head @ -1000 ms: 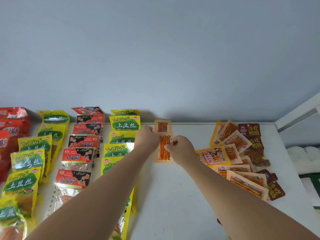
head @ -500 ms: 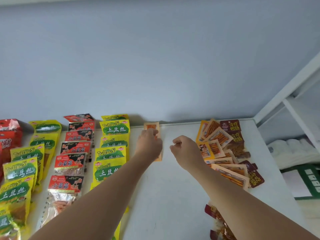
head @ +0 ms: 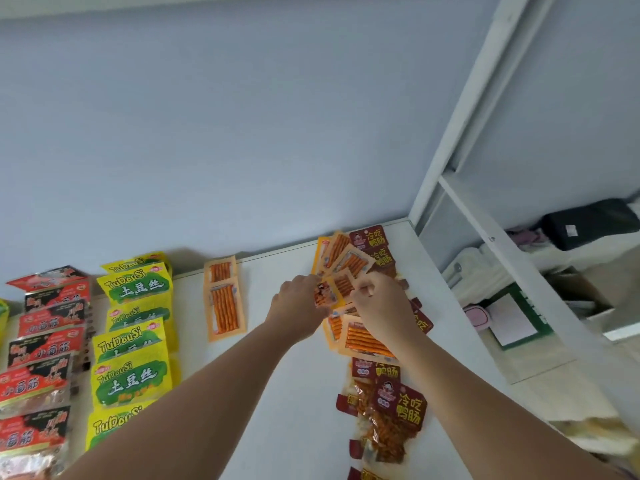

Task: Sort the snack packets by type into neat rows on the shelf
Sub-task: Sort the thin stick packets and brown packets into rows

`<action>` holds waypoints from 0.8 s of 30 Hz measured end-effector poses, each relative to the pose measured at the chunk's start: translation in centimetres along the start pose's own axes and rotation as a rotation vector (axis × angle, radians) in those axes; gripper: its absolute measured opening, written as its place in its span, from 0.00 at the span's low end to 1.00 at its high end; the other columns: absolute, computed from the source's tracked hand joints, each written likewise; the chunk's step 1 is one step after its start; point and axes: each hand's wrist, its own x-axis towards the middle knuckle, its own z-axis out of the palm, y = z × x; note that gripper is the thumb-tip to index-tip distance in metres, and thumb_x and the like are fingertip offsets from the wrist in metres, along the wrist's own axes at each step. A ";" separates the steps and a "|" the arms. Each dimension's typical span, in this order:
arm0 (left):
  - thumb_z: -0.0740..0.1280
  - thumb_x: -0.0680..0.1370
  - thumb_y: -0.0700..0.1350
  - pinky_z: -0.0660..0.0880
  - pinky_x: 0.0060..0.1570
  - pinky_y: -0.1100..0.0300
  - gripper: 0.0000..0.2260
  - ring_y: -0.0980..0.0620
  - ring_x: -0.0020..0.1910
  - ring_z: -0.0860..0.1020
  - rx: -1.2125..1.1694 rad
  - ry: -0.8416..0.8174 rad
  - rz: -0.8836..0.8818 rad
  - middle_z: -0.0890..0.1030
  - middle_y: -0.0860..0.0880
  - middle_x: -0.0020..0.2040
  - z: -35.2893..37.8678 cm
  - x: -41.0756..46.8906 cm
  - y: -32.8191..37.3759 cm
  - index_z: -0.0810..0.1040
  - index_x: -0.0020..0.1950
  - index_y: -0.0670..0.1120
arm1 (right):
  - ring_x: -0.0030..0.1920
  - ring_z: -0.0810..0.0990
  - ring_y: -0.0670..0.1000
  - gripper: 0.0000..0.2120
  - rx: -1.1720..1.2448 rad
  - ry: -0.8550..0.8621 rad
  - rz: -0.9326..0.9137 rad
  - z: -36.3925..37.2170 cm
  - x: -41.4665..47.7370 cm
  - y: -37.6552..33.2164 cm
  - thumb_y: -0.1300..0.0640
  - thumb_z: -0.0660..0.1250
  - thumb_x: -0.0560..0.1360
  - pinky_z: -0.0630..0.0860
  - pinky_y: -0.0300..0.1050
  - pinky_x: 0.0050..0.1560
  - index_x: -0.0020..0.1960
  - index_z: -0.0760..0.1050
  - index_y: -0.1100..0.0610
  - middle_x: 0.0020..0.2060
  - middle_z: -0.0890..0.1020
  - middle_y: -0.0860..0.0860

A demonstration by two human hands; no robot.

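Two orange stick-snack packets (head: 224, 304) lie in a short row at the back middle of the white shelf (head: 277, 393). To the right is an unsorted heap of orange packets (head: 360, 337) and dark red packets (head: 398, 407). Both hands are over the heap's back part. My left hand (head: 298, 306) pinches the left side of a small orange packet (head: 334, 289). My right hand (head: 379, 306) holds the same packet's right side with curled fingers. Rows of yellow TuDouSi packets (head: 133, 341) and red-black packets (head: 45, 344) fill the left.
A white shelf-frame post (head: 467, 109) rises at the shelf's right end. Beyond it, lower down, are folded white cloth (head: 464, 271), a green board with paper (head: 512, 317) and a cardboard box (head: 581, 296). The blue-grey wall backs the shelf.
Both hands left the second orange packet lying in the middle row and moved right to the heap, where they now hold another small orange packet. The view has swung right.
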 end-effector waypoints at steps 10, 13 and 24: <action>0.76 0.73 0.51 0.78 0.36 0.57 0.15 0.55 0.40 0.79 -0.123 0.008 -0.128 0.79 0.53 0.46 -0.3 0.9 -0.3 0.76 0.56 0.51 | 0.48 0.78 0.41 0.02 0.038 0.002 -0.007 -0.9 -0.2 0.8 0.54 0.65 0.80 0.67 0.27 0.34 0.51 0.75 0.47 0.48 0.78 0.41; 0.77 0.73 0.50 0.74 0.27 0.61 0.12 0.53 0.37 0.81 -0.269 0.070 -0.179 0.82 0.52 0.42 -1.4 0.1 -1.0 0.75 0.48 0.53 | 0.42 0.79 0.39 0.06 0.108 -0.024 0.017 -0.4 0.1 0.1 0.54 0.65 0.80 0.70 0.27 0.32 0.56 0.76 0.49 0.49 0.79 0.42; 0.80 0.71 0.51 0.84 0.37 0.56 0.13 0.52 0.40 0.87 -0.867 0.246 -0.295 0.87 0.51 0.42 -5.5 -5.9 -5.2 0.83 0.52 0.50 | 0.45 0.86 0.53 0.14 0.574 -0.215 0.282 4.8 -0.4 -6.6 0.52 0.73 0.77 0.85 0.49 0.46 0.58 0.77 0.59 0.46 0.85 0.54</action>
